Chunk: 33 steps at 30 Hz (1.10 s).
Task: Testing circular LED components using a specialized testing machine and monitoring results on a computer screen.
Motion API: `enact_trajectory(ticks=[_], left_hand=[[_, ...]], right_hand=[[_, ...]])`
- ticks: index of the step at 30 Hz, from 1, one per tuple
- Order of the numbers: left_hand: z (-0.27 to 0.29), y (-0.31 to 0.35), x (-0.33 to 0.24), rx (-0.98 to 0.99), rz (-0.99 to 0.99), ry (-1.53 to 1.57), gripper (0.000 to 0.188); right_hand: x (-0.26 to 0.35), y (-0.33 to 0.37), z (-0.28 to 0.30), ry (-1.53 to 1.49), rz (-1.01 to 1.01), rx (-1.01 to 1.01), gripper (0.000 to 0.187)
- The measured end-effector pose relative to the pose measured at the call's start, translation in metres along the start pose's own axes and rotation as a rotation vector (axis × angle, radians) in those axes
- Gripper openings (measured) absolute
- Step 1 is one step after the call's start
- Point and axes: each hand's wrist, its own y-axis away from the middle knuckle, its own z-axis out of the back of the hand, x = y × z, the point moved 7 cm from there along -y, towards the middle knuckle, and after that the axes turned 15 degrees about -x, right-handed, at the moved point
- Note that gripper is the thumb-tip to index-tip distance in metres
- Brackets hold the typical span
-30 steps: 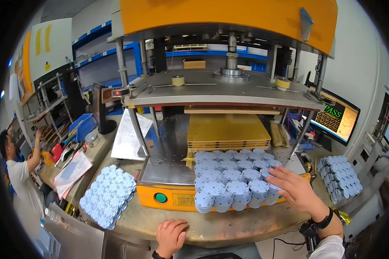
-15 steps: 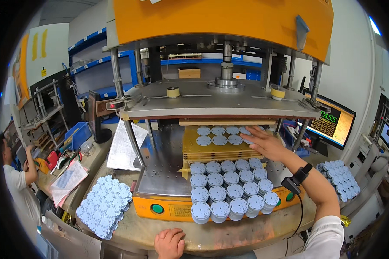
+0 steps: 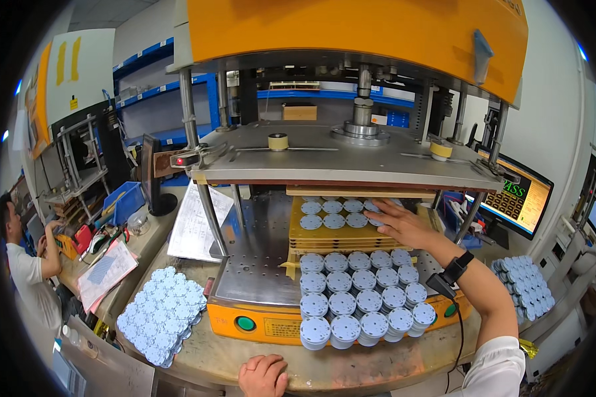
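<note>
My right hand [image 3: 400, 223] lies flat with its fingers stretched over the right end of the rows of round pale-blue circuit boards [image 3: 334, 221] on a yellow fixture plate [image 3: 324, 235]. It touches or hovers just over the boards; which, I cannot tell, and the hand covers some of them. Loosely curled, my left hand [image 3: 263, 375] rests at the bench's front edge with nothing visible in it. Between me and the fixture stand several stacks of the same round boards [image 3: 344, 304], in rows over the machine's front edge.
An orange press [image 3: 351, 30] holds a grey metal plate [image 3: 298, 155] above the fixture on posts. More boards are piled at left [image 3: 160, 314] and right [image 3: 523, 288]. A monitor [image 3: 516, 192] stands at right. A co-worker [image 3: 33, 264] sits far left. A cable hangs from my right wristband [image 3: 455, 268].
The whole view has shifted slightly, so the press and boards appear further right. My right hand stays over the fixture's right side, and my left hand remains at the bench edge.
</note>
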Motion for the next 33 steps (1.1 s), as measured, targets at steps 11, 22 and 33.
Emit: enact_trajectory(ticks=[11,22,33], left_hand=[[0.0024,0.0002,-0.0017,0.000,-0.001,-0.009,0.019],[0.0027,-0.0026,-0.0028,-0.001,-0.002,0.012,0.018],[0.0030,-0.0013,-0.0020,0.000,-0.003,0.012,0.019]], right_hand=[[0.0000,-0.0018,-0.0012,0.029,-0.008,-0.004,0.047],[0.0025,-0.0030,0.0025,0.031,-0.011,0.033,0.047],[0.0018,-0.0025,0.0037,0.031,-0.014,0.040,0.047]])
